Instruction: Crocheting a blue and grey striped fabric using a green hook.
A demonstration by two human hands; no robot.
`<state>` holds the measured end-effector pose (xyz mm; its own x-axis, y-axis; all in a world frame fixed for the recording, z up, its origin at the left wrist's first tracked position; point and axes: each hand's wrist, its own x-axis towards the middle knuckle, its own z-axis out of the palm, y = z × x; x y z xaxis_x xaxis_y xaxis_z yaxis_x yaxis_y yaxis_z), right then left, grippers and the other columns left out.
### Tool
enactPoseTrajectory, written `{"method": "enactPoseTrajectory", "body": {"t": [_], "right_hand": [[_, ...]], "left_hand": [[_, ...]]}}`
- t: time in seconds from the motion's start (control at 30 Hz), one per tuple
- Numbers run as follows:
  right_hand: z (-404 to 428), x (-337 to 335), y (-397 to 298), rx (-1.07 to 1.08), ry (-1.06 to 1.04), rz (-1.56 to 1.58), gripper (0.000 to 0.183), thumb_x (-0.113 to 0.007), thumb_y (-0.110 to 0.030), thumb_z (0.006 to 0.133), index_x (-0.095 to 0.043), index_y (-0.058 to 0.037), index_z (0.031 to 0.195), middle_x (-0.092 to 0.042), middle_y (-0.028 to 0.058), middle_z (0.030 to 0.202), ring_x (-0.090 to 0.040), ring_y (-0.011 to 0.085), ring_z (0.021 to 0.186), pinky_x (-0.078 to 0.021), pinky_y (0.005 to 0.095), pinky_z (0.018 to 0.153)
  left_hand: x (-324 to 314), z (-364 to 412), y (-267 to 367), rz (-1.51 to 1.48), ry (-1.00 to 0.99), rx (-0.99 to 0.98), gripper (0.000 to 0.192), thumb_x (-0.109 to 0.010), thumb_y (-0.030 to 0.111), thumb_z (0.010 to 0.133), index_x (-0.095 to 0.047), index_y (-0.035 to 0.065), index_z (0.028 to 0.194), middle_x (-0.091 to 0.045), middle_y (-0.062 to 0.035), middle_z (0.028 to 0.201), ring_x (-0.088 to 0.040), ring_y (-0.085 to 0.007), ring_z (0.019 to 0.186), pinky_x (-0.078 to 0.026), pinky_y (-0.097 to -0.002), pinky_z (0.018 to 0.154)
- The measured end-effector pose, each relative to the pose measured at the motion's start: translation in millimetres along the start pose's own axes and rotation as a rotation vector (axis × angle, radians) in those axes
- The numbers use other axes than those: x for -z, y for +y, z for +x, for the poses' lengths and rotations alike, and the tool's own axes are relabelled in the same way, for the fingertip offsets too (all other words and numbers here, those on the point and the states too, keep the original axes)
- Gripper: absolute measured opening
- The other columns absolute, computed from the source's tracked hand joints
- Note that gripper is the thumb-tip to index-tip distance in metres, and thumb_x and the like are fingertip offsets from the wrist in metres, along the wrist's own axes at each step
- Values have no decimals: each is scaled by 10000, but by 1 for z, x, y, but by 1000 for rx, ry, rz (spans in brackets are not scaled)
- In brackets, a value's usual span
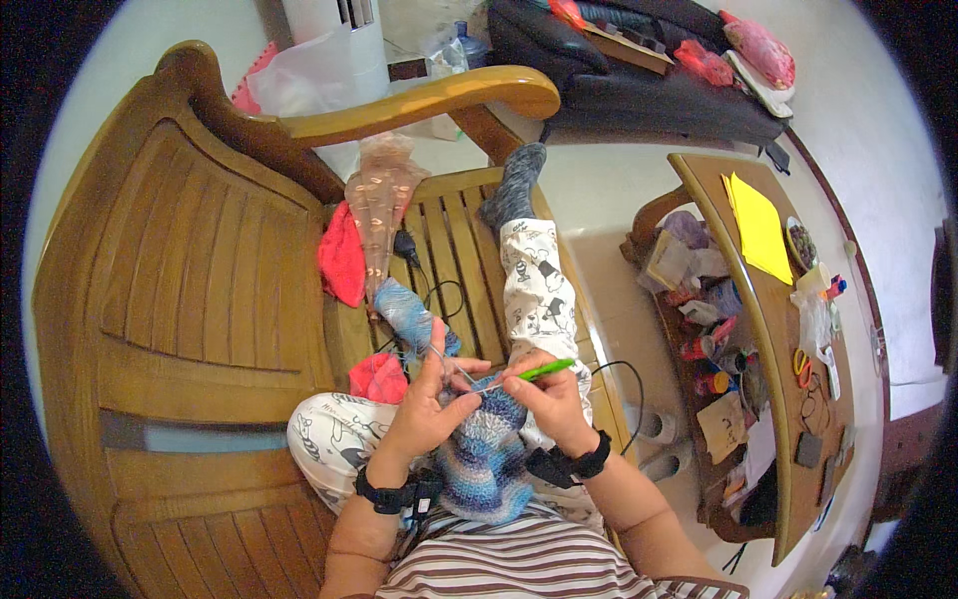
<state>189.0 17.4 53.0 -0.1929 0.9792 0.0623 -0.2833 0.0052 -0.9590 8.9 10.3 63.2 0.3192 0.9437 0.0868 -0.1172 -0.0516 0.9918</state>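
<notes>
In my right hand (550,397) is a crochet hook with a green handle (545,370), its thin shaft pointing left at the top edge of the work. My left hand (430,412) pinches that edge, index finger raised with blue yarn running over it. The crocheted piece (486,457), in blue, white and purple bands, hangs from both hands over my lap. A ball of variegated blue yarn (412,314) lies on the bench just beyond my left hand. Beside it are a red cloth item (343,254), a pinkish-red one (379,378) and a brown patterned bag (379,202).
I sit on a slatted wooden bench (456,224), one leg stretched along it. A black cable with a plug (405,245) lies on the slats. At right stands a wooden table (756,299) with yellow sheets (757,228), orange-handled scissors (801,368) and a crowded lower shelf. A black sofa (658,105) stands beyond.
</notes>
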Motion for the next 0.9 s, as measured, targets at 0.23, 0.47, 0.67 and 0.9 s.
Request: {"method": "enactPoseTrajectory", "body": {"t": [0.23,0.47,0.67,0.9], "right_hand": [[-9,-16,-8,670,-198,-925,251,-607,-38,696,-611,-70,945,-600,135,939,-622,262,740,-519,307,577],[-3,-10,18,581,-83,-473,195,-644,21,713,-635,-57,891,-608,133,1030,-608,233,841,-495,295,692],[-1,-3,12,360,-192,-214,206,-632,24,706,-614,-55,896,-616,127,989,-605,241,869,-488,312,734],[-14,-19,-6,651,-137,-1067,248,-648,-49,672,-595,-74,913,-597,115,998,-624,238,717,-517,312,558]], "left_hand": [[4,-7,18,324,109,243,896,-628,35,749,-11,63,1399,-605,-110,968,-560,-130,849,-435,-241,763],[16,-6,-2,-420,-38,352,916,-639,-11,718,-29,55,1399,-595,-96,916,-553,-111,829,-437,-212,732],[4,-6,12,-48,44,286,927,-655,43,718,-21,38,1394,-606,-117,931,-568,-143,881,-443,-239,737],[-15,-14,25,1202,242,-117,958,-658,80,699,5,23,1388,-614,-148,966,-584,-174,928,-431,-280,795]]}}
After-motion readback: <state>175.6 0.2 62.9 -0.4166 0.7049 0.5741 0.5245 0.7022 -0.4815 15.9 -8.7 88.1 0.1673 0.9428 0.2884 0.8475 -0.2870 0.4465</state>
